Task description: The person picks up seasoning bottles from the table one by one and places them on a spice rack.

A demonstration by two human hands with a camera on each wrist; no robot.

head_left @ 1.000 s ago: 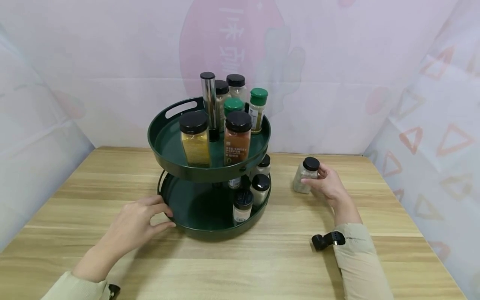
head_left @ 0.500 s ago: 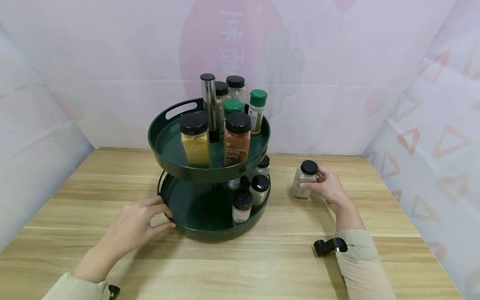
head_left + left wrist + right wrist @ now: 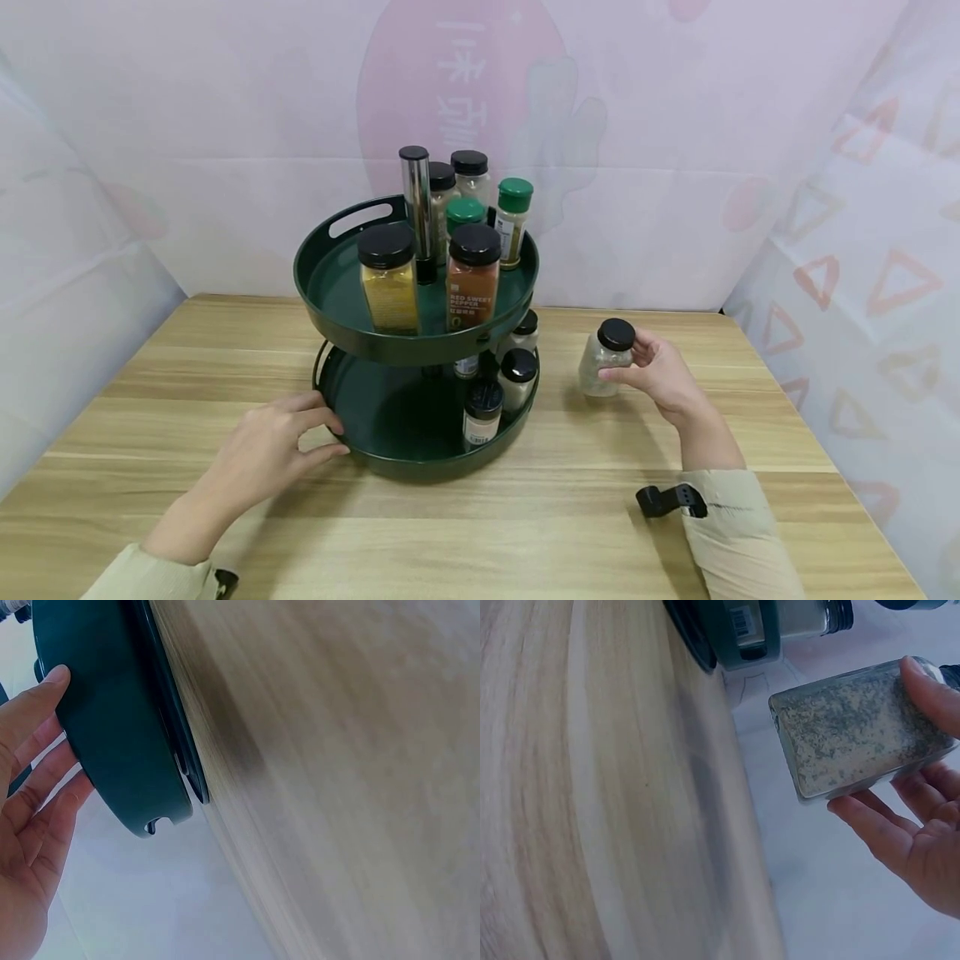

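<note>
A dark green two-tier round rack stands on the wooden table. My left hand holds the rim of its lower tier at the front left, thumb on the outer wall and fingertips partly hidden behind the rim in the left wrist view. Off to the right of the rack, my right hand grips a clear spice jar with a black lid. Pale, grey-green speckled contents fill this jar. Its base is raised off the table in the right wrist view, thumb on one side and fingers on the other.
The upper tier carries a yellow spice jar, a red sweet pepper jar, green-capped bottles and a tall silver cylinder. Black-lidded jars stand on the lower tier's right side. A printed cloth hangs behind the table.
My right hand and the spice jar have moved slightly nearer to me and a little left, with the forearm swung right. My left hand keeps its place on the rack.
</note>
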